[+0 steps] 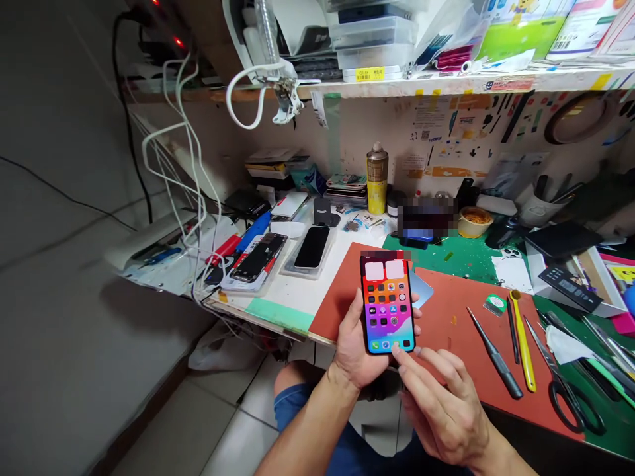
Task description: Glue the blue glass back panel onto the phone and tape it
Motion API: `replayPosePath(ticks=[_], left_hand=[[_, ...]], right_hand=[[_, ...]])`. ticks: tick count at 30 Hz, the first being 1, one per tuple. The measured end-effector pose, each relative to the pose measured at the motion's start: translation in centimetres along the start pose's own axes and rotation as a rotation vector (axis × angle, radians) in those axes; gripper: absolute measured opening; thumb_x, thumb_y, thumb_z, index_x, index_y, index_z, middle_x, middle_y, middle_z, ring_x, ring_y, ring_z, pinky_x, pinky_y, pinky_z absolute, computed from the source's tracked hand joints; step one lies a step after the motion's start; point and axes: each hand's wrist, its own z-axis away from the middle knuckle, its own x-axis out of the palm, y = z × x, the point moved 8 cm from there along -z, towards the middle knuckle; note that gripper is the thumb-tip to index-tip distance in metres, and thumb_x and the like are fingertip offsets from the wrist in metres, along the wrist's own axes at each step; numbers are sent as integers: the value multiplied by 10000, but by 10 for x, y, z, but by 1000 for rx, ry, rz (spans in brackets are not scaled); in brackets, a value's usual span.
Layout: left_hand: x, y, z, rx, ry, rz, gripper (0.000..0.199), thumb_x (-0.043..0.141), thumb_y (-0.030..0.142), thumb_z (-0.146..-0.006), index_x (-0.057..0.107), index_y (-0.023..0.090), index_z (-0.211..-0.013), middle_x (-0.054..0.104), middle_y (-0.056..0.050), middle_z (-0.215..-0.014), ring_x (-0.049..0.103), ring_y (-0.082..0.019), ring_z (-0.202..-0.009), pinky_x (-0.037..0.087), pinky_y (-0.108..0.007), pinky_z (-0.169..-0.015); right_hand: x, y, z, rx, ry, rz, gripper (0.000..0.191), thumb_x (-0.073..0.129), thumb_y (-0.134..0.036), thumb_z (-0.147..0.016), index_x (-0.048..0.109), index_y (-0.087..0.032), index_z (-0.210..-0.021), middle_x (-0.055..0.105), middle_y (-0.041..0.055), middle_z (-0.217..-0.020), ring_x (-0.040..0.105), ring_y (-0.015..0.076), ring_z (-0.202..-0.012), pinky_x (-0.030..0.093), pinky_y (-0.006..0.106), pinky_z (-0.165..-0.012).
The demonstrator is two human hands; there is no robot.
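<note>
A smartphone (388,304) with a lit home screen of app icons is held upright in my left hand (353,344), whose thumb lies along its left edge while fingertips curl round the right edge. My right hand (441,396) is at the phone's lower edge, with a fingertip at the bottom row of icons. Its fingers are apart and hold nothing; whether the fingertip touches the glass I cannot tell. Beneath the phone lies a reddish-brown mat (337,297), and a bluish card (421,289) pokes out behind it.
Right of my hands lie a grey pen-like tool (496,357), a yellow-handled tool (523,344) and scissors (560,383). Leftward are a dark-screened phone (311,247) and an opened phone (260,256). A spray can (377,178) stands at the back; white cables (196,178) hang left.
</note>
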Motion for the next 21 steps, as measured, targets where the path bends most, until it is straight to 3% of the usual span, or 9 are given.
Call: replayPosePath(ticks=[5,9,12,18,21], left_hand=[[-5,-2,2,28,27,5,725,475,702,-1066,728,94,-1371,778,-218,-1210,744,-295,-982,552,-442,-971],[-6,-2,3,23,54,-7,716,491,690,-1063,727,93,-1380,743,-228,-1357,747,-305,-1019,571,-449,-961],[-4,0,3,38,50,3,683,483,660,-1077,733,103,-1384,749,-213,-1360,748,-308,-1053,583,-438,-944],[-5,-4,6,10,36,-20,710,444,677,-1081,728,117,-1412,775,-217,-1322,778,-307,-982,585,-459,-943],[-8,-7,7,-3,65,2,693,468,653,-1083,735,101,-1403,777,-214,-1340,777,-325,-1090,561,-473,-1050]], right_hand=[[1,4,-8,45,20,14,307,635,-18,-953,710,-3,-1250,800,241,-1286,620,364,-1244,478,511,-1010],[-7,1,-5,33,32,-23,258,659,-13,-933,706,0,-1187,788,286,-1269,627,359,-1239,504,512,-997],[-13,2,-1,34,32,-65,251,657,15,-911,704,0,-1157,785,298,-1255,632,339,-1200,530,494,-971],[-7,4,-3,17,-60,-104,266,598,-39,-966,708,-20,-1207,777,263,-1326,607,346,-1270,467,520,-1047],[-3,12,-12,36,-86,-79,303,602,-75,-1000,692,-53,-1288,769,225,-1375,580,355,-1327,414,536,-1084]])
